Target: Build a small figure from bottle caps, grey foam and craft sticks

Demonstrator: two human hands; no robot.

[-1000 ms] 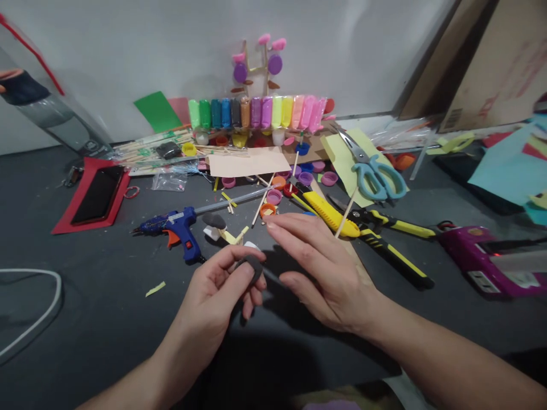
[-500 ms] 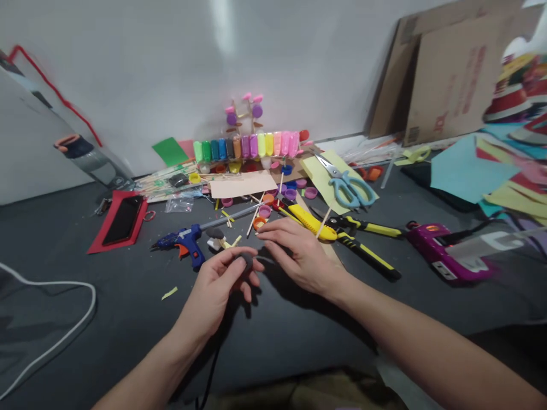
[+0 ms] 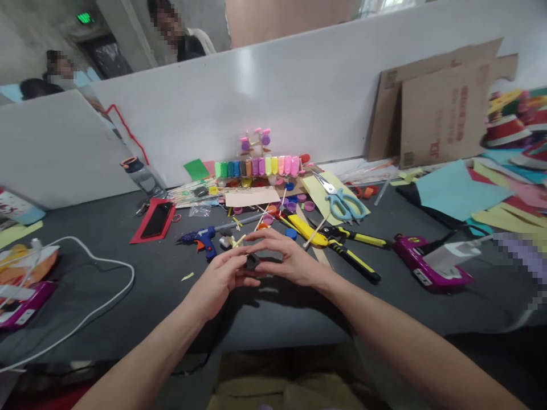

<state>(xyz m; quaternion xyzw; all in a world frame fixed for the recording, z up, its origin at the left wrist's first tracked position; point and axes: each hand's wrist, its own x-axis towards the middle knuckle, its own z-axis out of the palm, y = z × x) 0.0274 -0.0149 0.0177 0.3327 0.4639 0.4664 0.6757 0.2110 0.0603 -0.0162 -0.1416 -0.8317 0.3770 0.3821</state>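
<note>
Above the dark table, my left hand pinches a small dark grey lump that looks like modelling clay. My right hand curves around the same lump from the right, its thumb and fingertips closed against it. Fingers partly cover the lump, so its full shape is hidden. Just beyond the hands lie a blue hot glue gun, small pale yellow strips and a blue lid. A yellow utility knife rests past my right hand.
Pliers with black-and-yellow handles and light blue scissors lie to the right, near a purple power strip. Packets of coloured clay stand at the back. On the left are a phone, a bottle and a white cable.
My right hand has come in to the lump, where its fingertips were apart from it before. The head view has tilted up, bringing people behind the partition into sight.
</note>
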